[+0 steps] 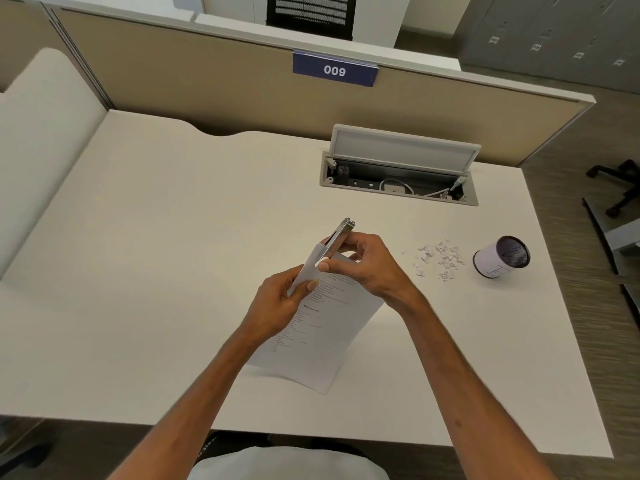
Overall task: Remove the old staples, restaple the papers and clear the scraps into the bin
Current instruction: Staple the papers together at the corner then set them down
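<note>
From my remote seat, the nearest thing is the papers [318,334], a printed sheet set held at a slant over the middle of the desk [138,271], their lower corner reaching toward the near edge. The left hand [280,299] pinches their upper left edge, with the fingers curled underneath and the thumb on top. Just beyond, the right hand [367,261] grips the stapler [341,233], fingers wrapped round its body. The stapler sits at the top corner of the papers with its metal end pointing away from me; I cannot tell whether it is pressed down. To the right of that hand, a scatter of small white scraps [438,259] lies on the desk. Just beside them, toward the right edge, is the small white bin [498,258] with a dark mesh inside. Farther back, near the far edge, a cable box [398,188] stands with its lid raised. Behind it is a partition carrying a blue sign [334,69] reading 009.
</note>
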A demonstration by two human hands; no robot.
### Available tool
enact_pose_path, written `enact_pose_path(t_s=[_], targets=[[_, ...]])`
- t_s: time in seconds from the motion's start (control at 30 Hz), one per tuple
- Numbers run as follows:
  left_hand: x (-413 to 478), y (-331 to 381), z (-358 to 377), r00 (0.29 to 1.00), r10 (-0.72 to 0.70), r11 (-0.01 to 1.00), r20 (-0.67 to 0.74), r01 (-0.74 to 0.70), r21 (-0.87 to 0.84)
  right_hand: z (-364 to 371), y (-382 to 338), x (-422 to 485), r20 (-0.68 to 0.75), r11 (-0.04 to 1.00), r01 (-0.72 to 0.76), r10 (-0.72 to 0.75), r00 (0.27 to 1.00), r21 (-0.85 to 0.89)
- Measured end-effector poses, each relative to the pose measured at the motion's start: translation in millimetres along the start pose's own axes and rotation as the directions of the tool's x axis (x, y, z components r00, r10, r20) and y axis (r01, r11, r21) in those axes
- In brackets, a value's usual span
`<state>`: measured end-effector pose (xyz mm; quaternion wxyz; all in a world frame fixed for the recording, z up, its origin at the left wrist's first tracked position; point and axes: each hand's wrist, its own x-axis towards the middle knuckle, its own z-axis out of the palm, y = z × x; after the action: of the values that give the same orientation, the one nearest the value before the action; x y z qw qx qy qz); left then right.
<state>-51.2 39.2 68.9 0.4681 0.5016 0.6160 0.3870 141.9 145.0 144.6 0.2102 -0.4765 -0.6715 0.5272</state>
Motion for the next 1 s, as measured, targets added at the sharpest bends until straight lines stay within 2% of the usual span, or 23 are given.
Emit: enact_pose_path(t_s=[0.43,0.7,0.87,1.0], targets=[[5.5,-1.2,2.3,1.0,0.003,1.0,0.012,-0.002,-0.022,-2.8,5.4,4.1,0.031,0.999,0.029,-0.028,0.999,-0.031],[8.0,-7.0,1.3,1.0,-0.012,1.0,0.012,0.012,0.014,1.4,12.3,6.3,0.006,0.999,0.033,-0.033,0.999,0.011],[7.4,-2.6,-0.8,1.0,-0.012,0.999,0.023,0.013,-0.039,-2.6,10.4,13.6,0.054,0.999,0.016,-0.014,0.998,-0.044],[9.3,-0.7,-4.8,0.999,-0.039,0.995,0.034,0.042,-0.094,-6.3,9.5,21.1,0.032,0.999,0.032,-0.031,0.999,-0.015]])
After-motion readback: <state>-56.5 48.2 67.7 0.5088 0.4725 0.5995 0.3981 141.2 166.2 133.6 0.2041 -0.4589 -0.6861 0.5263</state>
